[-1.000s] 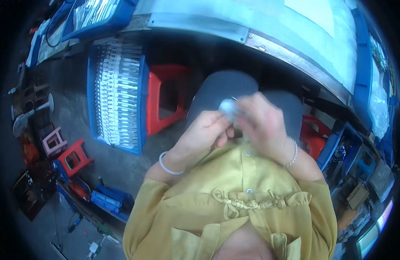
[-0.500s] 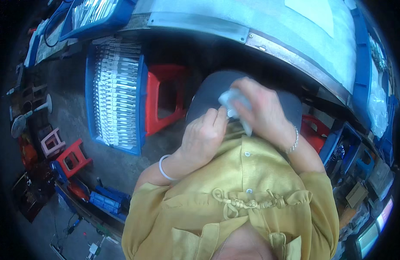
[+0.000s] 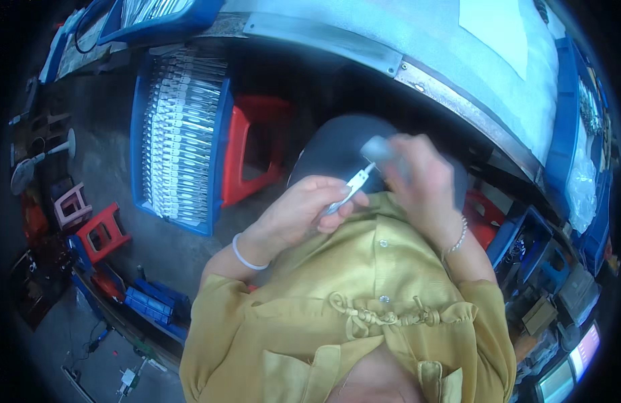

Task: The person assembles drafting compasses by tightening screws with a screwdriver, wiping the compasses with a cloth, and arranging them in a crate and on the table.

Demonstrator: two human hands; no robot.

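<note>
1. The left hand is closed on a thin white part, over the lap.
2. The right hand is wrapped around a grey piece that meets the part's far tip.
3. Step, as I judge it: joining or wiping the two. The next move calls for steady alignment.
4. A blue crate of similar white parts sits to the left; the worktop lies far.

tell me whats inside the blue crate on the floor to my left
The blue crate holds tight rows of slim white parts, stacked edge to edge. Its bottom, and anything under them, is covered.
</note>
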